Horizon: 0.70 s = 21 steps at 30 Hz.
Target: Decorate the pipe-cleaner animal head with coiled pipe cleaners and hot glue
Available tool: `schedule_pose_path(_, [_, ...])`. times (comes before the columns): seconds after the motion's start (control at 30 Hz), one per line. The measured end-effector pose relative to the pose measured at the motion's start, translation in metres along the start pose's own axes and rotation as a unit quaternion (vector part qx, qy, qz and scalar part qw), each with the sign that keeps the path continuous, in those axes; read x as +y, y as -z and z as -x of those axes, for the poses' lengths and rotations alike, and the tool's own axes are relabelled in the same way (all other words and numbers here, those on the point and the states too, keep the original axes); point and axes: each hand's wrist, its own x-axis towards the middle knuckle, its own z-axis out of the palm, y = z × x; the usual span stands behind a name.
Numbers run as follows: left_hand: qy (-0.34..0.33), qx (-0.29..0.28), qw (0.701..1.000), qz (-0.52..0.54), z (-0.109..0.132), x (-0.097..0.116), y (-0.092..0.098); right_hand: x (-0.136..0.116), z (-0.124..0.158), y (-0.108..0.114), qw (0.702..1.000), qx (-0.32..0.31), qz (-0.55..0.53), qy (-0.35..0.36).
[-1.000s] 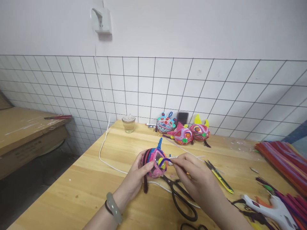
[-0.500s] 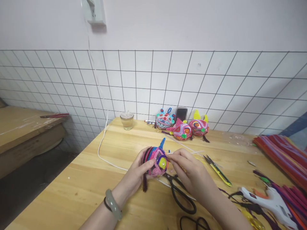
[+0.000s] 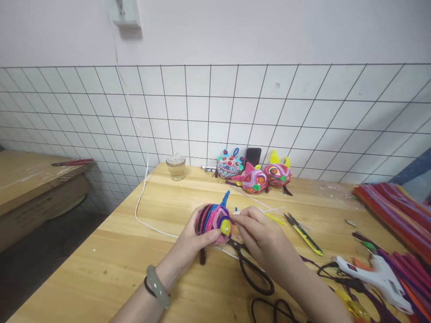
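My left hand point(image 3: 191, 233) is wrapped round a round, fish-like pipe-cleaner ornament point(image 3: 213, 220), with its thumb on the front. The ornament has black, blue and pink bands, a yellow eye, a blue twisted horn on top and a dark tassel below. A purple pipe cleaner point(image 3: 220, 220) curves round the yellow eye. At the ornament's right side, my right hand point(image 3: 257, 231) is closed in a pinch on the purple strand, whose end the fingertips hide. Black-handled scissors point(image 3: 256, 276) lie below my right hand, their blades partly under the ornament.
Three finished-looking ornaments point(image 3: 254, 179) and a phone point(image 3: 252, 156) stand by the wall, near a lidded glass point(image 3: 176, 168). Yellow thread snips point(image 3: 305, 235), a white glue gun point(image 3: 377, 280) and pipe-cleaner bundles point(image 3: 397, 215) lie at right. A white cable point(image 3: 138, 211) crosses the table.
The purple strand sits closer round the yellow eye, and my left thumb has shifted toward the eye. Both hands stay at the ornament; the view has moved slightly.
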Motion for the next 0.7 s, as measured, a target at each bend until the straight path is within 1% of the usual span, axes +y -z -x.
schedule_pose_path(0.17, [0.006,0.011,1.0,-0.012,0.0003,0.0006,-0.0003,0.0014,0.0017,-0.0015,1.0,0.0,0.015,0.004])
schedule_pose_path(0.3, [0.0,0.01,1.0,-0.007,0.0007,0.0009,-0.0002,0.0,0.001,-0.0021,1.0,-0.002,0.017,-0.001])
schedule_pose_path(0.57, [-0.001,0.01,1.0,0.007,0.0009,0.0017,-0.0006,-0.0001,0.0004,-0.0044,0.999,0.015,0.036,0.018])
schedule_pose_path(0.7, [0.001,0.009,1.0,0.005,0.0008,0.0023,-0.0006,-0.0026,-0.0008,-0.0039,0.999,0.009,0.044,0.017])
